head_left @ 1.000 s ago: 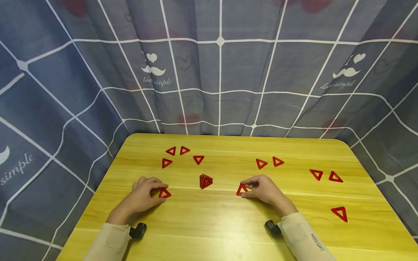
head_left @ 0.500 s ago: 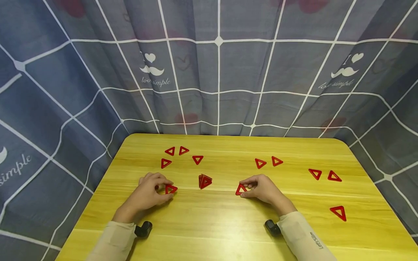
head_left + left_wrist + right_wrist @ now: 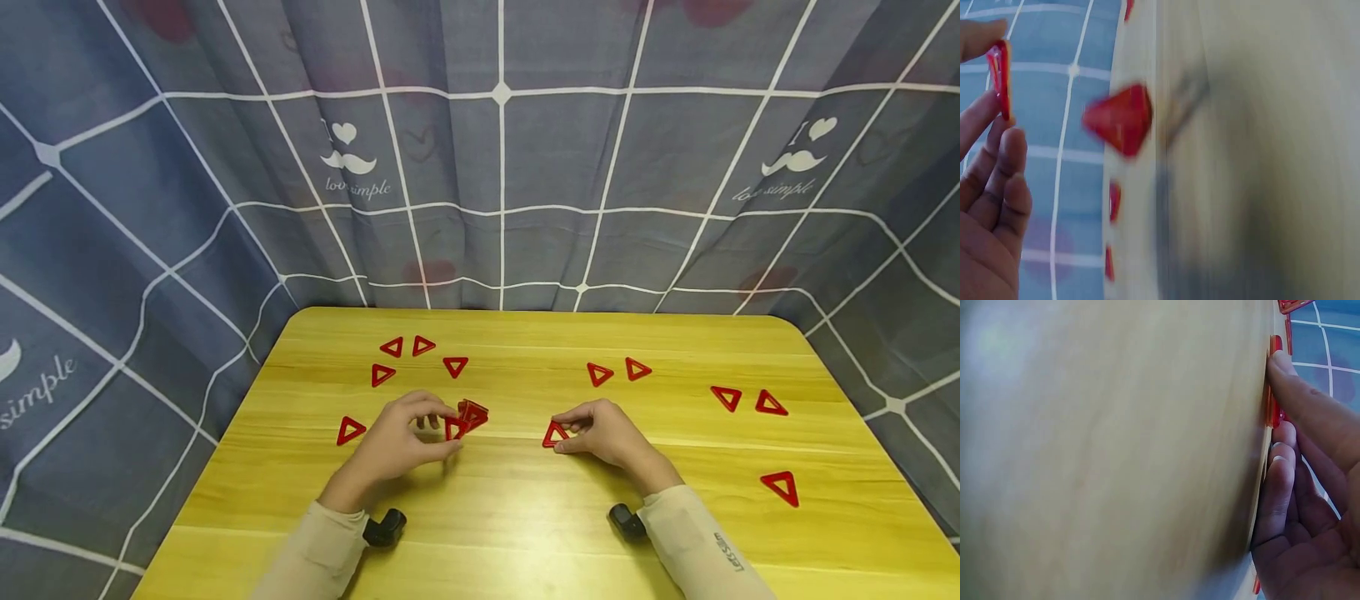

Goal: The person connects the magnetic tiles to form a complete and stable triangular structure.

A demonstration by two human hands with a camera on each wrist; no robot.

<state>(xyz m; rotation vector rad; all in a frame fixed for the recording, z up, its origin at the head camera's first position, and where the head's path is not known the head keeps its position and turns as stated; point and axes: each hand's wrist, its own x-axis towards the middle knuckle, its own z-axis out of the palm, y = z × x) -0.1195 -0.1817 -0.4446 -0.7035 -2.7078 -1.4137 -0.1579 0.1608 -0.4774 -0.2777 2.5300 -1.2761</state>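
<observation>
Tabletop (image 3: pixel 510 517) | 10 loose triangles (image 3: pixel 795 492) | 2 pinched triangles (image 3: pixel 1002 78) | 1 pile (image 3: pixel 474 414)

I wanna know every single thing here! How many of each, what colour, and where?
Flat hollow red plastic-looking triangles: ten loose, red, five on the table's left, five on its right
Bunched pile of red triangles: one, red, between the hands; too overlapped to count
Left-hand red triangle: one, red, pinched
Right-hand red triangle: one, red, pinched
Wood-grain table: one, yellow, under the triangles
Grid-patterned cloth curtain: grey-blue with white lines, around the table
Black wrist devices: two, black, by the cuffs
Long sleeves: two, beige, on the arms
Left hand: one, beside the pile
Right hand: one, right of the pile
</observation>
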